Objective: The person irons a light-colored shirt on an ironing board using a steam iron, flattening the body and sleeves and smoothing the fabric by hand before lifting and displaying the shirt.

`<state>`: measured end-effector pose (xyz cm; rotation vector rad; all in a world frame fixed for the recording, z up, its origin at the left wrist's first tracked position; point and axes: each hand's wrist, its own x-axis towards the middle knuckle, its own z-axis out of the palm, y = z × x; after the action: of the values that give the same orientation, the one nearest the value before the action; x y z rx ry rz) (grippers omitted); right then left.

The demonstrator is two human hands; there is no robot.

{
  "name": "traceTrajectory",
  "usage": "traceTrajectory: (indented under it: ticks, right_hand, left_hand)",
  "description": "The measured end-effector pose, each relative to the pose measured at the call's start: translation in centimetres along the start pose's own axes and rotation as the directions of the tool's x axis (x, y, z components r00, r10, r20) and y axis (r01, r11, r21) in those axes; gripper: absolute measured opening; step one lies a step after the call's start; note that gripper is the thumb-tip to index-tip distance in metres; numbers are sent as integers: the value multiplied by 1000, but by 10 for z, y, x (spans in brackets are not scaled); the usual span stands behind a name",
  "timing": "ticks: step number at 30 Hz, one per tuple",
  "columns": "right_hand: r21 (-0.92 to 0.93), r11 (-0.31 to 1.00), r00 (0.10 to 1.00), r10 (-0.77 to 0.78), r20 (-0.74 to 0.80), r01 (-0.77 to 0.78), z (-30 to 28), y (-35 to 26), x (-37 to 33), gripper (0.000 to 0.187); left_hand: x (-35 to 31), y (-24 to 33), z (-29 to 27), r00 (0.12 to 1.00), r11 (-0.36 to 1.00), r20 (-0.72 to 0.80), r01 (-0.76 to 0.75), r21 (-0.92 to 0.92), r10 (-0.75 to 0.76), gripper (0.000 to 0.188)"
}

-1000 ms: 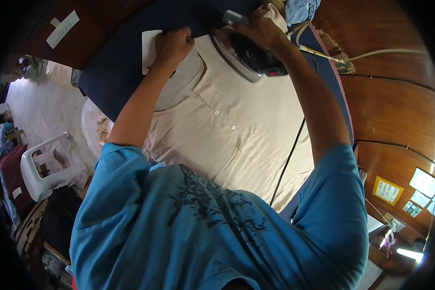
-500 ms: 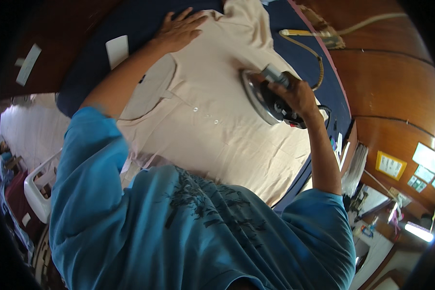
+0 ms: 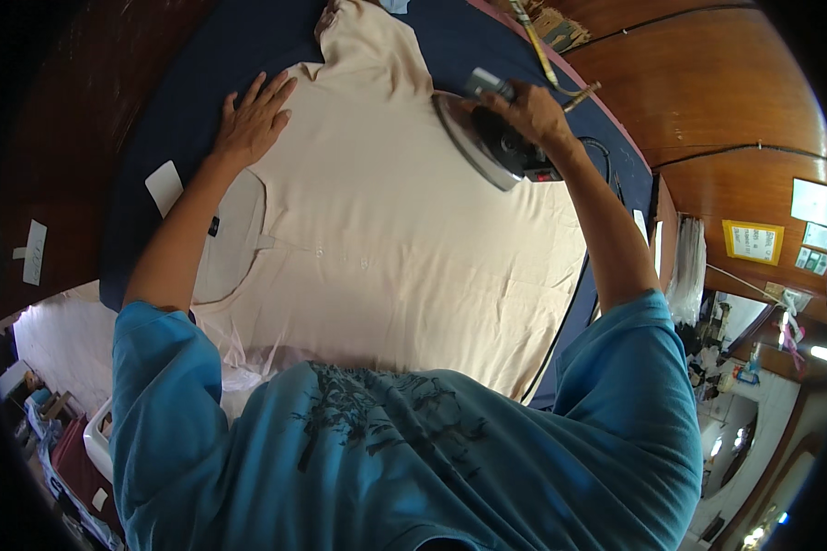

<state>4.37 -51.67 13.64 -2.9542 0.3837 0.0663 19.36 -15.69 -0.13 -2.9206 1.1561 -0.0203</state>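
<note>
A cream short-sleeved shirt (image 3: 368, 202) lies spread over a dark blue padded ironing surface (image 3: 469, 50), its neckline toward the left. With its fingers spread, my left hand (image 3: 253, 119) rests at the shirt's shoulder edge, partly on the blue cover. My right hand (image 3: 535, 115) is wrapped round the handle of a black and silver clothes iron (image 3: 487, 147). The iron lies on the far right part of the shirt, below the sleeve (image 3: 368, 46), which is still creased. Creases also show along the shirt's near right part.
A cord (image 3: 533, 41) in a yellowish sleeve leads away from the iron at the back right. Wooden panelling (image 3: 689, 83) rises beyond the pink edge. A white card (image 3: 164, 187) lies beside my left forearm. A shiny clear plastic bundle (image 3: 685, 275) hangs at the right.
The view has shifted, so the shirt sits further left. My right hand has moved the iron along the shirt, nearer the sleeve and far edge. My left hand stays at the shoulder.
</note>
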Motion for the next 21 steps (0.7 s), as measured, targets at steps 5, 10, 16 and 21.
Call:
traceTrajectory:
  ticks: [5, 10, 16, 21]
  right_hand:
    - [1, 996, 996, 88, 29, -88, 4, -11, 10, 62]
    - [11, 1000, 1000, 11, -28, -11, 1, -1, 16, 61]
    - [14, 976, 959, -215, 185, 216, 0, -13, -49, 60]
    - [99, 959, 950, -278, 141, 266, 10, -56, -99, 58]
  left_hand:
    - [0, -5, 0, 998, 1000, 54, 18, -18, -17, 51]
    - [4, -4, -1, 999, 1000, 42, -11, -20, 12, 52]
    - [3, -18, 21, 986, 994, -137, -101, -33, 96, 53]
    - [15, -8, 5, 990, 964, 106, -66, -256, 95, 62]
